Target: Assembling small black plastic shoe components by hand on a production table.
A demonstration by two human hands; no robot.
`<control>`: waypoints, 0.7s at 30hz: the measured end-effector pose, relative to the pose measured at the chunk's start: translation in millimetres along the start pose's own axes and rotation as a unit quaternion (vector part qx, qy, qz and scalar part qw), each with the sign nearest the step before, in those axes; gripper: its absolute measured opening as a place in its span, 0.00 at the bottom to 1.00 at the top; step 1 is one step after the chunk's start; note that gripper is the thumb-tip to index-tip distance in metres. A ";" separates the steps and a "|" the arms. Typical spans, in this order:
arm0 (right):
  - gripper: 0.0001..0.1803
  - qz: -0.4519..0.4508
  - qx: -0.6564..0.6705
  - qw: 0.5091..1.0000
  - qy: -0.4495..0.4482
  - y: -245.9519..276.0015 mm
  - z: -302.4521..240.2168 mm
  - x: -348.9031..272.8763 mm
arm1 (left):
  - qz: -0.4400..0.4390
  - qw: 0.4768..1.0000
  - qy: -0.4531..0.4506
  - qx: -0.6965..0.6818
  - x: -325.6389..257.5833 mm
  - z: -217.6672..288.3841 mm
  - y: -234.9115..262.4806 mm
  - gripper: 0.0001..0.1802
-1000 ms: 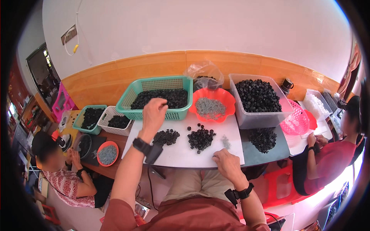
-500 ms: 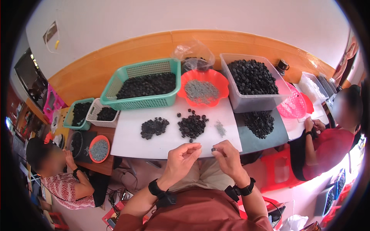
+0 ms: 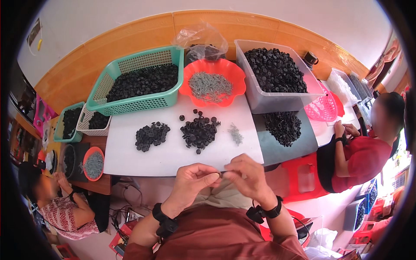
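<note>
My two hands meet fingertip to fingertip just off the front edge of the white board (image 3: 125, 162). My left hand (image 3: 193, 182) is closed in a pinch of thumb and forefinger; its fingers hide most of what is in it. Between the fingertips a sliver of a small black part (image 3: 220, 174) shows, with the thumb and forefinger of my right hand (image 3: 248, 177) against it. On the board lie a heap of flat black pieces (image 3: 151, 136), a heap of round black caps (image 3: 200, 132) and a few grey screws (image 3: 235, 134).
Behind stand a green basket (image 3: 134, 105) of black pieces, a red bowl (image 3: 186, 89) of grey screws and a clear bin (image 3: 281, 102) of black parts. More black parts (image 3: 283, 128) lie on a dark mat. One person sits at each side, working by hand.
My hands have come together; the black part in my right fingers has moved left to my left fingertips. The whole view has shifted, so the table appears further left and higher.
</note>
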State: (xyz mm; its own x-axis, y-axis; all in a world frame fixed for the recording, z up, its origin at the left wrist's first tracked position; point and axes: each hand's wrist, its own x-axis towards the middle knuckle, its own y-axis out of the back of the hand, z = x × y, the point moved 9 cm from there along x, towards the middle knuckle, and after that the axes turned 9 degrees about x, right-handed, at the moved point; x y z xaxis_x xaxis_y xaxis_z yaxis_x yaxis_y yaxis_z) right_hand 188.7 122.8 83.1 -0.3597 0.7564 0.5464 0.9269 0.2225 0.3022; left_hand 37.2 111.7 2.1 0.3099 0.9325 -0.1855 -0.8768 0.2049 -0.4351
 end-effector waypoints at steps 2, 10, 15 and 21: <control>0.09 0.035 -0.091 0.994 -0.043 20.3 19.4 4.3 | 0.027 0.997 -0.041 0.065 0.8 7.8 4.1 0.09; 0.05 0.020 -0.277 0.958 -0.071 55.0 62.0 41.5 | 0.060 0.978 -0.117 0.160 4.1 10.0 10.6 0.09; 0.07 -0.028 -0.283 0.956 -0.077 50.5 82.3 71.3 | 0.065 0.970 -0.131 0.193 1.8 11.0 10.6 0.08; 0.11 -0.114 -0.317 0.934 -0.120 37.9 101.5 91.0 | 0.051 0.973 -0.122 0.188 -0.1 8.1 9.6 0.09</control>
State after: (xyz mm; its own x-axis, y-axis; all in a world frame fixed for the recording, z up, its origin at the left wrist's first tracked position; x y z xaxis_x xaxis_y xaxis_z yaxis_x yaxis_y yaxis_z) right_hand 201.9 262.5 65.0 -0.4349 0.8666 0.2447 0.5531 0.0426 0.8320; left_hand 25.8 116.0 5.1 0.1575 0.9873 0.0228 -0.9853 0.1586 -0.0641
